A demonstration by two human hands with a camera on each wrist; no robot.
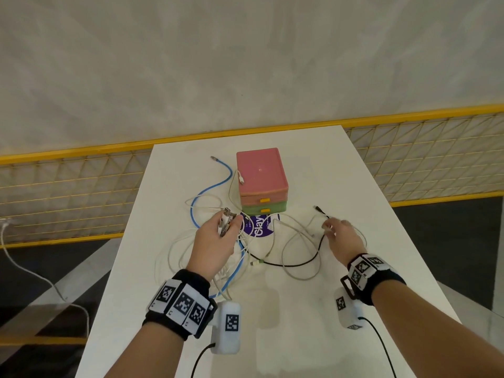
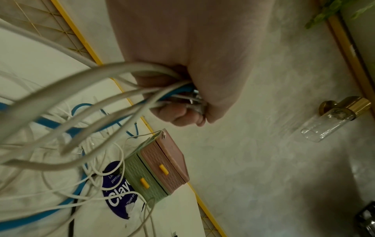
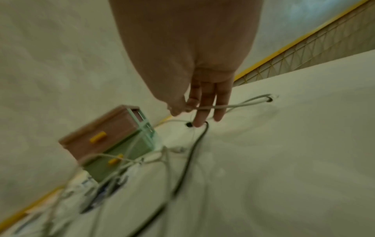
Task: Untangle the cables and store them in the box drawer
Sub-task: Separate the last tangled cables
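A tangle of white cables, a blue cable and a black cable sprawls over the white table. Behind it stands the drawer box, pink above and green below, both yellow-handled drawers closed. One white plug lies on its lid. My left hand grips a bundle of cable ends, white and blue, with metal plugs sticking out; the left wrist view shows the hand fisted round them. My right hand pinches a thin white cable between thumb and forefinger, beside the black cable's end.
A round purple label lies under the cables in front of the box. A yellow railing with mesh runs behind and beside the table. A loose white cord trails on the floor at left. The near table area holds only my wrists.
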